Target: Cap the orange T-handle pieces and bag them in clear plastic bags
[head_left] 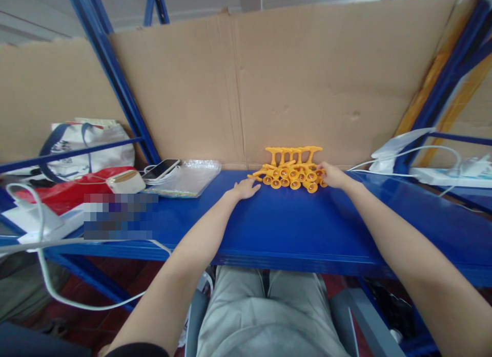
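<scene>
Two hands [247, 188] [333, 176], one yellow pile [294, 174] between, one phone [162, 169]

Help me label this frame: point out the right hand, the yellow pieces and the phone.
Right hand [333, 175], head view: back of the hand.
Yellow pieces [293, 173], head view: a round end mid-pile.
Phone [160, 169], head view: its dark screen.

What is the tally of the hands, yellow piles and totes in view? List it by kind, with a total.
Left hand and right hand: 2
Yellow pile: 1 (pieces overlap)
Tote: 1
Total: 4
</scene>
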`<state>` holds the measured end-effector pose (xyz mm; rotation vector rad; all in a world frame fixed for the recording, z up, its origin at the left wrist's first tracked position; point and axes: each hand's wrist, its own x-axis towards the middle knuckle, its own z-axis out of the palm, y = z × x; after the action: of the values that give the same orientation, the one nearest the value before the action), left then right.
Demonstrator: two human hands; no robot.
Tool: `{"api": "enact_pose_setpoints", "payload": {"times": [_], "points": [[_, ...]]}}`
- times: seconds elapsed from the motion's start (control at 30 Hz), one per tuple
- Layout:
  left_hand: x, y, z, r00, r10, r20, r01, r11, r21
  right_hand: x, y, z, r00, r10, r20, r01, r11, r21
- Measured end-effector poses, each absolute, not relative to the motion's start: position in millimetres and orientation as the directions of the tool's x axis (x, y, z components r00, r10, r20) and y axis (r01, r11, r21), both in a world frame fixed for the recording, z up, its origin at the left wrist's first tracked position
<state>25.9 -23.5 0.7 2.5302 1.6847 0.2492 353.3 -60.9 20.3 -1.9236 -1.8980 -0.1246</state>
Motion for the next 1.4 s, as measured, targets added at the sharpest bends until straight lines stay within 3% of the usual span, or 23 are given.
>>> {"api": "enact_pose_setpoints", "payload": {"times": [0.33,0.53,0.7,0.83,1.0,1.17,1.4], "points": [[24.1,-9.8,-9.7,0.425,0.876,0.229,0.851,-0.473,0.229,356.6,-57.6,15.8,-0.002,0.929,0.371,0.972,0.089,-0.219],[27.4,-13.0,-8.0,0.424,0.891,0.165,0.866,-0.452,0.214,347.6,-68.4,21.3,0.076,0.957,0.280,0.993,-0.048,-0.106],[24.3,-14.4,-2.9,0.429,0.867,0.255,0.858,-0.479,0.186,343.8,-74.9,25.7,0.132,0.958,0.255,0.991,-0.119,-0.064],[19.9,-20.2,9.5,0.276,0.902,0.331,0.927,-0.341,0.157,345.1,-74.8,26.3,0.156,0.953,0.261,0.988,-0.149,-0.046],[-0.2,-23.6,22.6,-0.087,0.932,0.351,0.982,0.021,0.189,345.1,-73.6,25.9,0.174,0.956,0.236,0.984,-0.176,-0.014],[-25.8,-18.2,16.7,-0.345,0.915,0.209,0.922,0.288,0.260,344.0,-74.5,26.6,0.166,0.959,0.231,0.986,-0.168,-0.010],[-34.9,-12.8,9.8,-0.401,0.911,0.094,0.885,0.359,0.296,341.2,-76.2,28.5,0.177,0.962,0.209,0.984,-0.180,-0.007]]}}
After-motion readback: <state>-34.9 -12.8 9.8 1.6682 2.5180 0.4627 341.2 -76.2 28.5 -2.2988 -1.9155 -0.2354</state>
